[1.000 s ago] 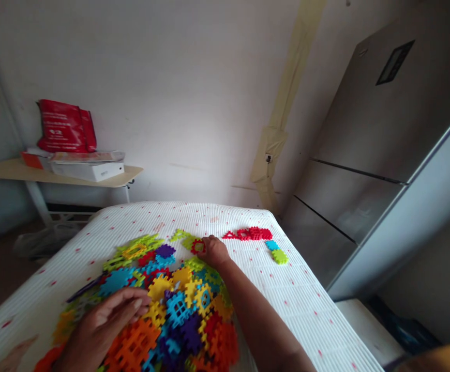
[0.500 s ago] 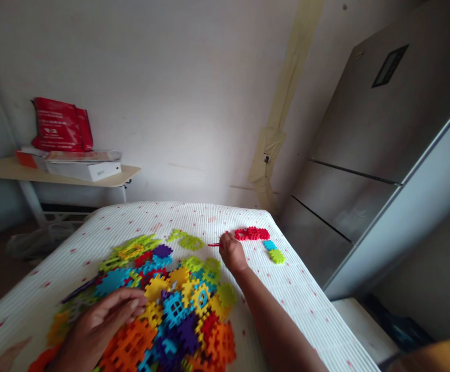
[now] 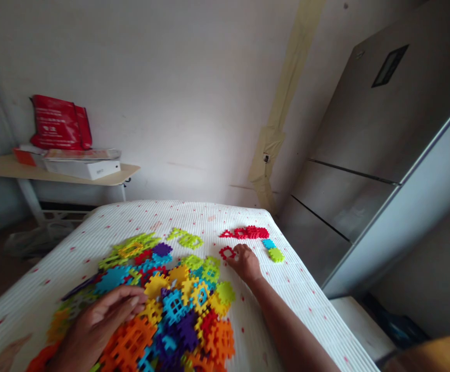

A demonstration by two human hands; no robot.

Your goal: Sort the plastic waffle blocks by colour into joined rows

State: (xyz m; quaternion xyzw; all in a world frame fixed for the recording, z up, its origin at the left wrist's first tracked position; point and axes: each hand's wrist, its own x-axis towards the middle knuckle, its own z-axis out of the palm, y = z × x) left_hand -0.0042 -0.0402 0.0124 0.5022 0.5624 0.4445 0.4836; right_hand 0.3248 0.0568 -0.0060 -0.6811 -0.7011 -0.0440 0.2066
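Note:
Over the right side of the patterned cloth, my right hand [image 3: 246, 263] is closed on a red open-centred toy building piece [image 3: 227, 252], gripped at its right edge. Just beyond lies a row of red pieces, with a red triangular piece [image 3: 226, 234] at the left end and an overlapping red stack [image 3: 258, 232] at the right. My left hand [image 3: 106, 320] rests at the left side of a mixed pile of notched building pieces, fingers loosely curled and slightly apart from the thumb. An orange lattice piece [image 3: 130, 341] lies beside it. I see nothing in that hand.
Lime-green pieces [image 3: 190, 241] lie beyond the pile. A blue piece [image 3: 268, 244] and a green piece [image 3: 276, 254] sit right of the red row. A grey refrigerator [image 3: 349, 155] stands at right; a side table [image 3: 0, 166] at left bears boxes and a red bag [image 3: 60, 124].
My right hand has moved nearer and slightly right. The red piece in it, edge-on before, now shows its open centre. The red triangular piece has come into view. My left hand stays put.

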